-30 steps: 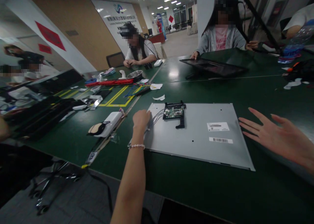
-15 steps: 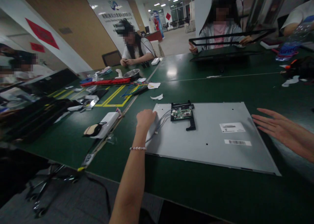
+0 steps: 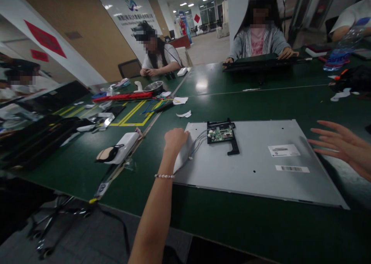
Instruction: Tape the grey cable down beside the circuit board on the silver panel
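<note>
Metal panel [image 3: 251,161], left hand [image 3: 175,139] gripping its edge, right hand [image 3: 348,145] spread beside it

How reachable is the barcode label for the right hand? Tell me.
Probably yes: the right hand is spread near the gray panel, and nothing visible covers the barcode label or blocks the way.

The person has one bare left hand [image 3: 175,141], one bare right hand [image 3: 342,143] and one pale beaded bracelet [image 3: 164,176]. One flat silver-grey metal panel [image 3: 216,175] bears one green circuit board [image 3: 219,136] and two white rectangular printed labels [image 3: 284,150].
</note>
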Available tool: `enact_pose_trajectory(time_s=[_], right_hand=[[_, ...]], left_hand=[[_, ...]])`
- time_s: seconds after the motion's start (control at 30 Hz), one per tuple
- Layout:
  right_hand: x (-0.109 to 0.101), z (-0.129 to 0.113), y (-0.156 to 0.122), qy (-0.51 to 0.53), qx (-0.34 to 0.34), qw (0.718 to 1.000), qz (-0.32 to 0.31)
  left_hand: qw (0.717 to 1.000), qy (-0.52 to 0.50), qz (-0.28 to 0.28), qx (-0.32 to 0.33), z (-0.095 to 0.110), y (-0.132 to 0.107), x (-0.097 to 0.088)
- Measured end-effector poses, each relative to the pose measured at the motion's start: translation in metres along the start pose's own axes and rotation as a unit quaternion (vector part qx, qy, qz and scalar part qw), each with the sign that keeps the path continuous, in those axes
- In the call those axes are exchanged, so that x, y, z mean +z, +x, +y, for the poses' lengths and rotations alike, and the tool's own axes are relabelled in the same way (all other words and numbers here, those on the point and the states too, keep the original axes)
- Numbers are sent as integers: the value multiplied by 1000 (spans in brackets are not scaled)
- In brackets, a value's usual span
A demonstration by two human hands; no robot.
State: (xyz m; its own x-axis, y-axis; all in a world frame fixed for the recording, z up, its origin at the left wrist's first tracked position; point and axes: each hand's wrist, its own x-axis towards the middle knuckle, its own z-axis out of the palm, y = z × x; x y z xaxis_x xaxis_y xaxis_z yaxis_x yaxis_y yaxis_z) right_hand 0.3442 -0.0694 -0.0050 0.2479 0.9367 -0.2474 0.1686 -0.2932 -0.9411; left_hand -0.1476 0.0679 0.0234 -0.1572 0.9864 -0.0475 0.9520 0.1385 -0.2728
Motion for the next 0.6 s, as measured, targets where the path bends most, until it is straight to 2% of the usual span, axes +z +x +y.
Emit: enact_pose_trajectory(time_s=[0.2, 0.37, 0.43, 0.6], right_hand=[[-6, 0, 5, -35, 5, 999, 4], [-17, 12, 17, -140, 14, 990, 13], [-24, 21, 25, -221, -5, 975, 16], [-39, 40, 41, -398, -81, 913, 36]], left_hand=[[1000, 0, 0, 14, 4, -2, -1], [999, 6, 6, 32, 11, -5, -3], [999, 3, 7, 37, 15, -8, -5], [998, 1, 11, 63, 24, -16, -11]])
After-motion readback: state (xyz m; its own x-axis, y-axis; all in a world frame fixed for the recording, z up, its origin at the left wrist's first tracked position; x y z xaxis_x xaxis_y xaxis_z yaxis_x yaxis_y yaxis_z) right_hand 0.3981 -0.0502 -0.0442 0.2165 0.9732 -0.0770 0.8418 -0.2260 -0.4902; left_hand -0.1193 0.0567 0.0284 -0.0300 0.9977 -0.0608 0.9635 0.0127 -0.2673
